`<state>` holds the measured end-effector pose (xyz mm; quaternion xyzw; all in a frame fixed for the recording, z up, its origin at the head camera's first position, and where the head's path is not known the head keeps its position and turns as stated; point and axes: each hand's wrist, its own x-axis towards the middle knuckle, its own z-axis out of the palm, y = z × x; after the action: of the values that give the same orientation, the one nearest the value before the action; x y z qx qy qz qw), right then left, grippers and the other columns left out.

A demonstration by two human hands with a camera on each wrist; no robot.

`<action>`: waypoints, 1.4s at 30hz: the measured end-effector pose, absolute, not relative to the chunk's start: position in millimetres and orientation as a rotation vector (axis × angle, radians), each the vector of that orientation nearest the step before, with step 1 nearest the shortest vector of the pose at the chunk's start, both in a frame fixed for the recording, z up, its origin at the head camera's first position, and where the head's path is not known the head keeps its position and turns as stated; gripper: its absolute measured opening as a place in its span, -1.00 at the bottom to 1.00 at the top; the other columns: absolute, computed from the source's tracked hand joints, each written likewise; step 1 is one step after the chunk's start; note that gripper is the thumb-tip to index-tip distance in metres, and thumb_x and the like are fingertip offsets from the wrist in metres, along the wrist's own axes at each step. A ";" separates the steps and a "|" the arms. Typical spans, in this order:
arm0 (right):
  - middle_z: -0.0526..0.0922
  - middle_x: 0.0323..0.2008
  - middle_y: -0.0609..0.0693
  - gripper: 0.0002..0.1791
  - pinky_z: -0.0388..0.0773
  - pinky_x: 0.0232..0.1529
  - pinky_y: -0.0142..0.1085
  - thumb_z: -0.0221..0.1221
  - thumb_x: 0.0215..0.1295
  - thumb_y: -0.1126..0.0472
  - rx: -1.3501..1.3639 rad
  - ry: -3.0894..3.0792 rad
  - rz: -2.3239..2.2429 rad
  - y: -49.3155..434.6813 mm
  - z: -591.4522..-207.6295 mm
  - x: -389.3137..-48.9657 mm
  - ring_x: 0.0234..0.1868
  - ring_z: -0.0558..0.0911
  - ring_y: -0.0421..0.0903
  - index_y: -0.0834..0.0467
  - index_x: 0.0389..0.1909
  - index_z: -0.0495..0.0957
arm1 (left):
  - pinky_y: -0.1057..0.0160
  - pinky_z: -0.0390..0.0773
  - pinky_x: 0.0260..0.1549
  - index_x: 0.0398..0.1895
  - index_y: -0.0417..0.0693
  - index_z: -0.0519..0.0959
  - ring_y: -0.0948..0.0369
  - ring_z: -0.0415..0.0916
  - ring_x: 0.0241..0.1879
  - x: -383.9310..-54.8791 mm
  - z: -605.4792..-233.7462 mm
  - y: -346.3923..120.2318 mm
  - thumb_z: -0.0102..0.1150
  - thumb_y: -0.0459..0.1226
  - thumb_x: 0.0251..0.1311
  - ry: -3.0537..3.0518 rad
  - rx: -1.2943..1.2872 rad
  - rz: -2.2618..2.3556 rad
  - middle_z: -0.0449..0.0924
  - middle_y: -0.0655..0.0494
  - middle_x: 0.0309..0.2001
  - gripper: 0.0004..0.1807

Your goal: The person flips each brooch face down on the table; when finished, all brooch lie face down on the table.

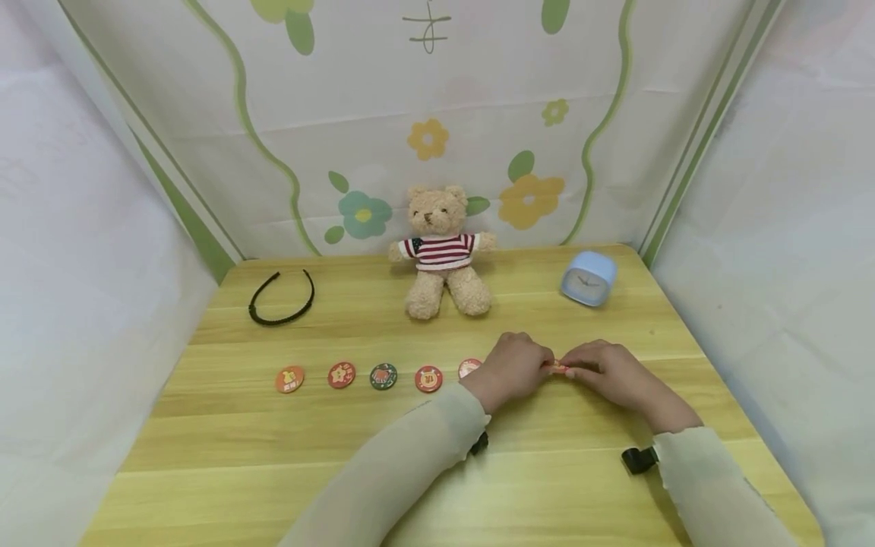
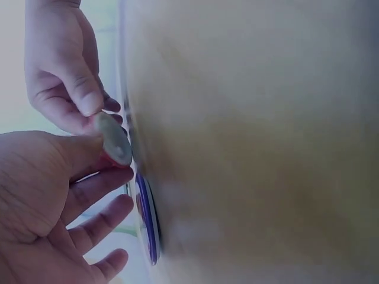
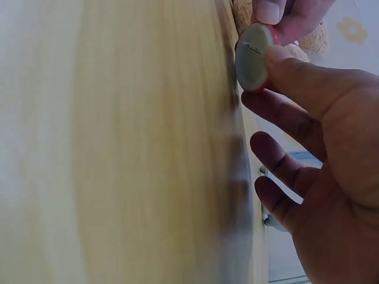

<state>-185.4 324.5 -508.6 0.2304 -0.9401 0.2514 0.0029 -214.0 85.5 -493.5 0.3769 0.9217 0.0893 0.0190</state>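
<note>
Both hands pinch one round pin badge over the right part of the table. Its plain silvery back with a thin pin faces the right wrist camera, and a red edge shows. My left hand has thumb and index finger on one side of it; my right hand grips the opposite side the same way. The other fingers of the right hand are spread loosely. Beside the left hand lies a red badge, partly covered by that hand.
Leftward in a row lie a red badge, a dark green badge, a red star badge and an orange badge. Behind them are a black headband, a teddy bear and a blue clock.
</note>
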 end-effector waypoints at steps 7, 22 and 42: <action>0.84 0.00 -0.09 -0.81 0.65 0.18 0.18 0.21 0.67 0.07 0.568 -2.953 0.834 324.8 -507.8 -187.5 0.12 0.76 0.09 -0.10 0.03 0.80 | 0.28 0.53 -0.20 -0.07 0.29 0.77 0.36 0.54 -0.40 -217.8 -491.7 90.4 0.10 -0.08 0.69 2.879 1.185 0.268 0.73 0.40 -0.34 -0.77; 0.77 -0.09 -0.18 -0.63 0.62 0.16 0.02 0.56 0.29 0.23 0.547 -2.997 0.925 312.8 -504.3 -193.4 0.01 0.70 -0.10 -0.10 0.02 0.68 | 0.28 0.55 -0.25 0.09 0.20 0.73 0.32 0.58 -0.34 -224.9 -495.3 97.3 0.22 -0.15 0.57 2.890 0.997 0.465 0.77 0.28 -0.26 -0.83; 0.82 0.05 -0.02 -0.63 0.58 0.26 0.19 0.57 0.28 0.16 0.517 -3.012 0.883 336.1 -507.6 -184.1 0.18 0.71 0.12 0.01 0.09 0.77 | 0.16 0.62 -0.09 -0.15 0.18 0.67 0.26 0.59 -0.30 -216.3 -500.4 121.7 0.31 -0.10 0.51 2.873 1.070 0.300 0.72 0.28 -0.29 -0.93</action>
<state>-184.1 336.1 -507.6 0.1624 -0.9467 0.2774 -0.0198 -216.3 121.7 -500.4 0.3473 0.9322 0.0974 0.0306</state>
